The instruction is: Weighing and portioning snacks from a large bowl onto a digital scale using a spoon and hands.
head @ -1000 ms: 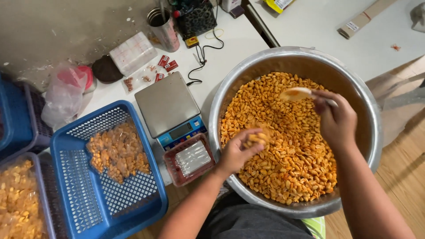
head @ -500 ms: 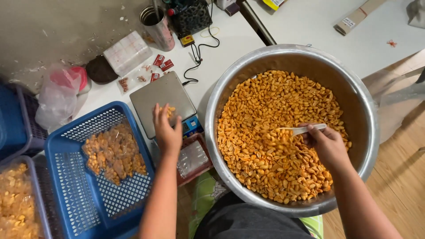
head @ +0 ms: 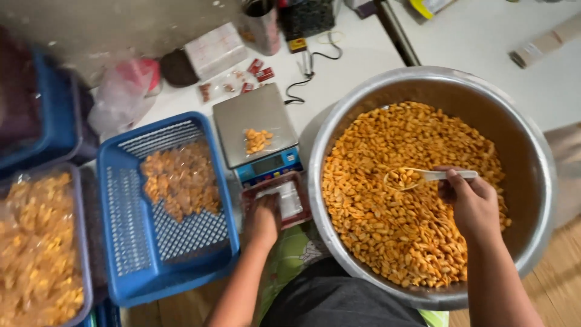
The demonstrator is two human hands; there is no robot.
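Gripping a white plastic spoon (head: 423,177) loaded with a few snacks, the right hand (head: 474,209) closed its fingers round the handle above the heap of orange fried snack pieces (head: 399,242) filling the big round steel basin (head: 532,157) on the right. Left of the basin, the left hand (head: 262,221) rested on a small red tray (head: 279,203); whether its fingers pinched anything could not be told. Farther off, a small snack pile (head: 258,140) lay on the grey digital scale (head: 251,115). Bagged snacks (head: 181,178) sat in the blue plastic basket (head: 130,230) at left.
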